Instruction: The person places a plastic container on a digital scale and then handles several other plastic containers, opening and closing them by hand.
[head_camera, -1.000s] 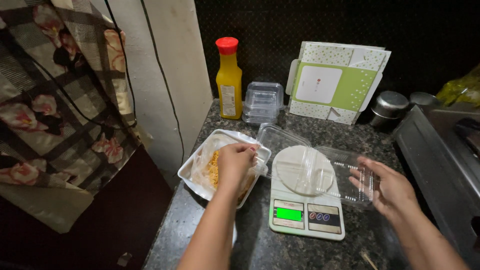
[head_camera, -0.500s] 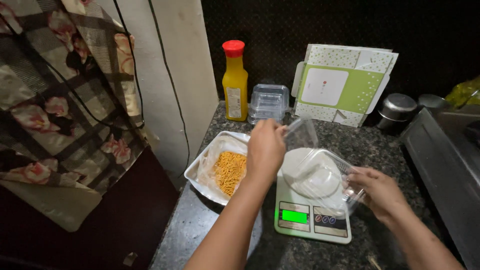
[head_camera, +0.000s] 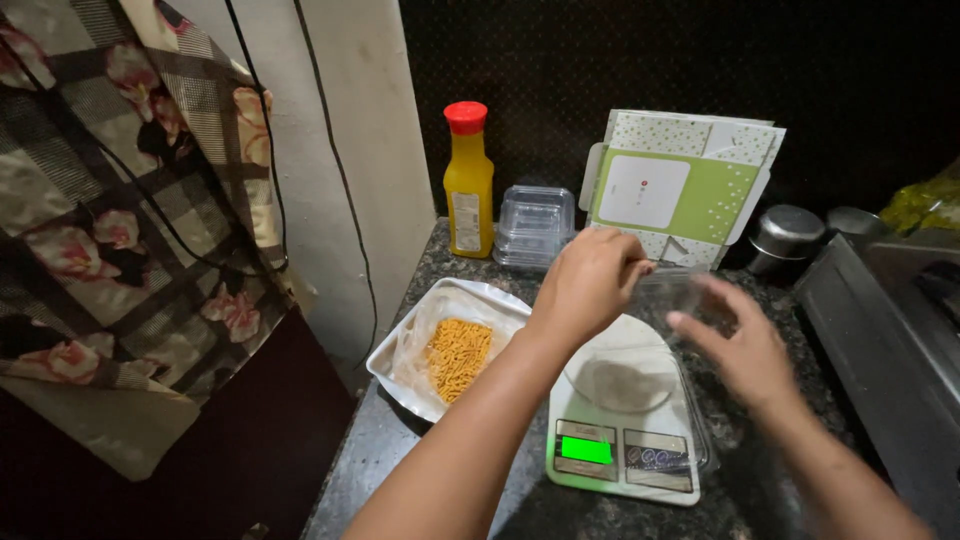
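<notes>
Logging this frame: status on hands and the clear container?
Left hand pinches the clear container's lid above the scale. Right hand open beside it, blurred. Tray of orange snack sits left, apart.

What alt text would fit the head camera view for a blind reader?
Two hands, left hand and right hand, handle a clear plastic container above a white kitchen scale on a dark counter. A white tray of orange noodle snack lies left.

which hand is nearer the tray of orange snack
Left. The left hand is just right of the tray of orange snack, above the scale; the right hand is farther right, beyond the scale.
</notes>
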